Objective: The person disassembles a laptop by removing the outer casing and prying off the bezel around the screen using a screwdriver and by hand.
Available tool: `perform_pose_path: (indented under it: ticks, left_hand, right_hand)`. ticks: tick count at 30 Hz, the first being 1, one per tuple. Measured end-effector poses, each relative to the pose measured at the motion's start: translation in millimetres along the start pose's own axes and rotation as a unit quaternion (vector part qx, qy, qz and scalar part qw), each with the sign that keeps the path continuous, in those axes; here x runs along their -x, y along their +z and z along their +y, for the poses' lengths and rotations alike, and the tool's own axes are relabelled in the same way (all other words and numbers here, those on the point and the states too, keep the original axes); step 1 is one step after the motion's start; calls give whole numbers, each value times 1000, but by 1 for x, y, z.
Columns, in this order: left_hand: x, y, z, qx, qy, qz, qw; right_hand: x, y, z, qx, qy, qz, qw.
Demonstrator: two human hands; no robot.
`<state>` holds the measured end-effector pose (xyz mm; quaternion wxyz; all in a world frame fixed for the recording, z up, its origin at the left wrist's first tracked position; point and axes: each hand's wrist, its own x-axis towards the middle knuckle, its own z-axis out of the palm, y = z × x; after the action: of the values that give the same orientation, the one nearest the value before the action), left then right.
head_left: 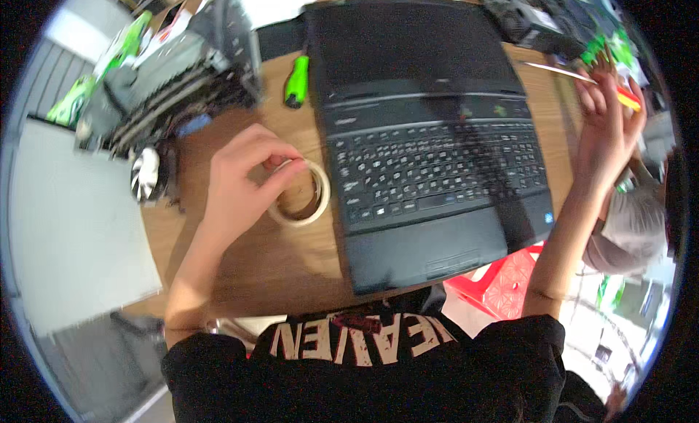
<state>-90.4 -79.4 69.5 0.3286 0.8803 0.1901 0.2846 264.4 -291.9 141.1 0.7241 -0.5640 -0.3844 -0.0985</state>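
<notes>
A black laptop [437, 197] lies open on a wood-grain bench [244, 285], its lid laid far back and its keyboard toward the wearer, as I follow the work from a distance through the head camera. To the laptop's left, the person's left hand [246, 177] grasps a cream roll of masking tape [323, 203], thumb and fingers closed on its upper rim, the ring just beside the keyboard's edge; whether it touches the bench I cannot tell. To the laptop's right, the right hand [606, 124] is raised and grips a screwdriver [629, 99] with a red-and-yellow handle, the slim metal shaft reaching out toward the upper right of the laptop, well apart from the keys. A second screwdriver, with a bright green handle [297, 81], lies just left of the laptop's lid. Farther left of the laptop I make out a bulky dark machine [171, 95], too blurred for me to name, and below it a small fan with white blades [146, 174]. Past the laptop's upper right corner sits more dark equipment [524, 19]. Below the laptop's front edge, a red plastic stool [502, 281] shows beside the wearer's black shirt [364, 386], printed in pale lettering.
</notes>
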Motion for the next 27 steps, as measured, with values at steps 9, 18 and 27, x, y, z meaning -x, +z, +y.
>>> perform_pose_path:
  ticks: [9,18,27]
  left_hand:
    - [48,17,-25,-121,-17,-28,992]
    - [52,15,-24,-155,-35,-64,985]
    - [36,15,-21,-182,-83,50,978]
  right_hand:
    - [4,-55,83,-36,75,-47,995]
    - [-16,-72,99,-19,114,-58,992]
    - [-78,-72,151,14,142,66,988]
